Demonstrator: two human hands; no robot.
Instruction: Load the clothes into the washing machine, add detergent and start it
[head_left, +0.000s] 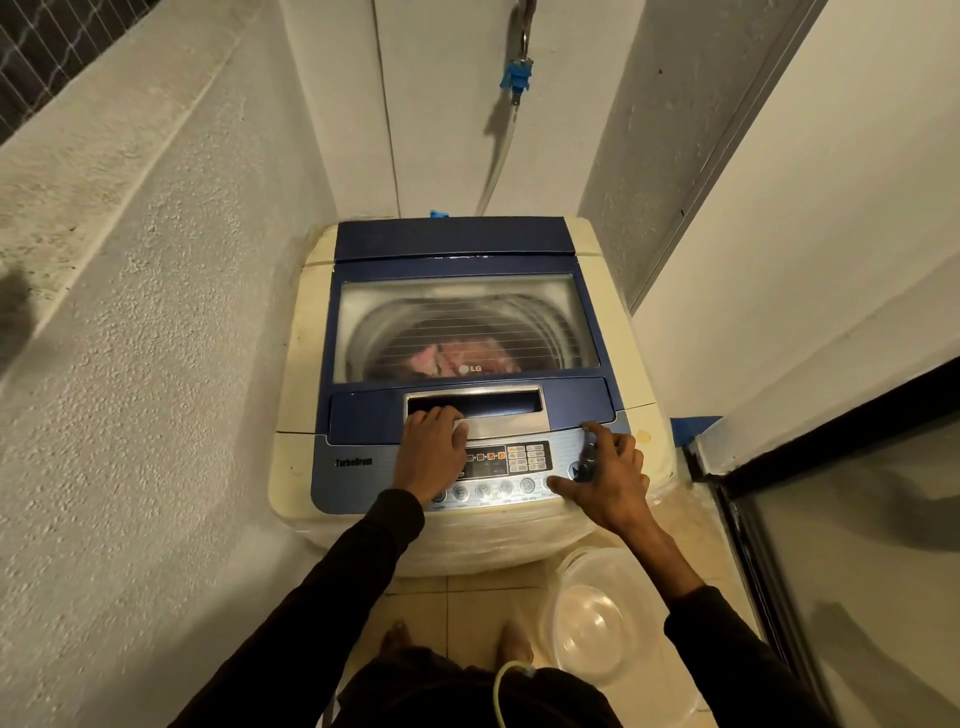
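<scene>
The washer (467, 395), a top-loader with a blue lid and cream body, stands in a narrow nook between rough white walls. Its lid is down; through the window (462, 327) pink clothes (467, 358) lie in the drum, under an "LG" logo. "TurboDrum" is printed on the left of the control panel (358, 478); the button labels are too small to read.

The left hand (431, 452) rests at the lid's front edge, fingers curled at the left end of the silver handle recess (483, 408), the wrist over the panel. The right hand (610, 475) lies on the right end of the panel, fingers spread, thumb (563, 486) beside the row of round buttons; something small and dark sits under its fingers, what it is I cannot tell.

On the tiled floor (467, 608), just right of the bare feet, stands a clear plastic tub (597, 629). A hose with a blue fitting (519, 75) hangs on the wall behind the washer.
</scene>
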